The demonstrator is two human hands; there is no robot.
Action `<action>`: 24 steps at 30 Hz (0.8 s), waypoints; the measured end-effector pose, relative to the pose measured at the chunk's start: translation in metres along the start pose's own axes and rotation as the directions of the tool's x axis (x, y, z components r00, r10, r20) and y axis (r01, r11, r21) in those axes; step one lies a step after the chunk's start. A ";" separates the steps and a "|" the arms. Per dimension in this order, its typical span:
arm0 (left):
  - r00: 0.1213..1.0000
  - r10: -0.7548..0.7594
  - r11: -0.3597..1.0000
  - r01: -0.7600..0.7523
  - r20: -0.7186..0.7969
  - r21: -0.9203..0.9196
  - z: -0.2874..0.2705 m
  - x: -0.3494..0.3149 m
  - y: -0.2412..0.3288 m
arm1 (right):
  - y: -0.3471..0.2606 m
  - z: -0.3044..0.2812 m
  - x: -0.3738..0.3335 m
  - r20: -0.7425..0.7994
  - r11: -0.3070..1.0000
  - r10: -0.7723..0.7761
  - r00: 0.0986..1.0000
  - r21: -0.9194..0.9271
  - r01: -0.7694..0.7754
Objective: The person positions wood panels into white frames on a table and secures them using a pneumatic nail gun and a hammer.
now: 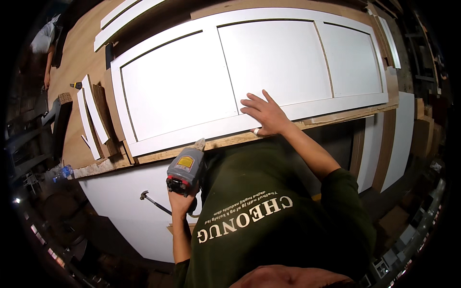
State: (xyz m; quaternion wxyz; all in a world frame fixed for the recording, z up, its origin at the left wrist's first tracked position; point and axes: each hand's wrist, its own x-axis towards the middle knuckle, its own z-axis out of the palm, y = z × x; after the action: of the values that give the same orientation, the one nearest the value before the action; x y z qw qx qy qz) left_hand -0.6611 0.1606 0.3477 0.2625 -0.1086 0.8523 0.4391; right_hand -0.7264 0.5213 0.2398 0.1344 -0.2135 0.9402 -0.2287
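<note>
A long white panel (177,86) with three recessed fields framed by raised strips lies flat on the workbench in front of me. My right hand (266,114) rests on its near rail, fingers spread over the strip and the edge of the middle field, a ring on one finger. Below the panel's near left edge, my left hand (181,202) is wrapped around a grey nail gun (186,163) with a yellow label and a red and black rear end. Its pointed nose reaches the near edge; I cannot tell whether it touches. The tool's body hides most of my left fingers.
Narrow white strips (91,108) lie at the left, with more strips (126,23) at the far left. A hammer (154,200) is beside my left forearm, over a large white sheet (129,201). White boards (396,139) stand at the right. Another person's arm (48,65) shows far left.
</note>
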 end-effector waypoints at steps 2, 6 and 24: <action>1.000 -0.003 0.999 0.003 -0.008 0.032 0.016 0.006 0.004 | 0.005 -0.005 0.003 -0.021 0.999 -0.005 1.000 -0.034 0.004; 1.000 0.010 0.998 -0.009 -0.015 0.055 0.041 0.015 0.038 | 0.012 0.001 0.006 -0.065 0.999 -0.045 0.997 0.010 0.046; 0.988 -0.127 0.952 0.095 0.093 0.291 0.089 0.049 0.108 | 0.025 -0.012 0.009 0.075 0.993 -0.103 0.992 0.063 0.098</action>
State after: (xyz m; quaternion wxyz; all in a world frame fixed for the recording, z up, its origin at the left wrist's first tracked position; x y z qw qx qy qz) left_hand -0.7150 0.2984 0.3532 0.3465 -0.0929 0.8835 0.3013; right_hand -0.7469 0.5416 0.2361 0.1655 -0.2655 0.9151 -0.2544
